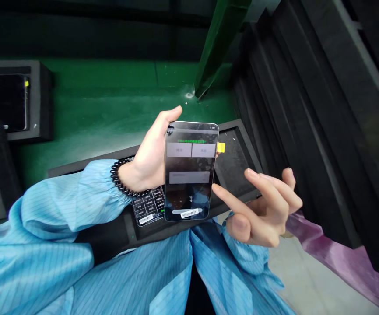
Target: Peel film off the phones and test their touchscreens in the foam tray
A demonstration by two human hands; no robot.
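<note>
My left hand [153, 151] is closed around a smartphone [189, 192], its thumb along the upper left edge and a fingertip showing at the right edge. Grey boxes and a line of green text show on the lit screen, and a white barcode label sits near its bottom. A yellow tab [221, 147] sticks out from the right side. Beside that edge is my right hand [264, 210], empty, with fingers apart and the index finger pointing at the phone; whether it touches cannot be told. Partly hidden below my left wrist lies a second phone [148, 205] with a grid of buttons on its screen.
A black foam tray [238, 148] lies under my hands. Another foam tray [43, 109] at left holds a dark phone [8, 103]. Behind is a green surface [104, 105] with a green post [220, 43]. Dark stacked panels [291, 109] rise at right, near another person's purple sleeve [340, 258].
</note>
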